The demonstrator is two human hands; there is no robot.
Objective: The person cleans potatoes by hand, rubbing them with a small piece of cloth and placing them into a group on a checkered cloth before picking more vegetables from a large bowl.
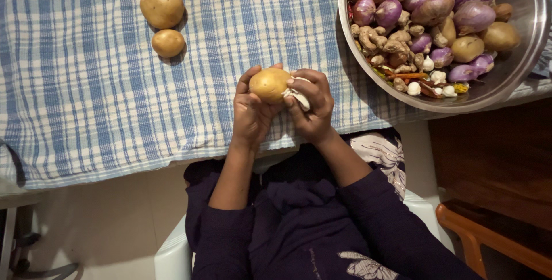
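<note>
Head view shows me my left hand (250, 113) gripping a potato (269, 84) steady above the tabletop (86, 96) while my right hand (313, 104) clasps a white cloth (299, 97) against it.

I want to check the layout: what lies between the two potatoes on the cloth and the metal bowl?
In the head view, only checked cloth lies between the two potatoes and the metal bowl.

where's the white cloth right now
In the head view the white cloth is near the centre, bunched in the right hand and pressed against the potato that the left hand holds over the checked tablecloth.
</note>
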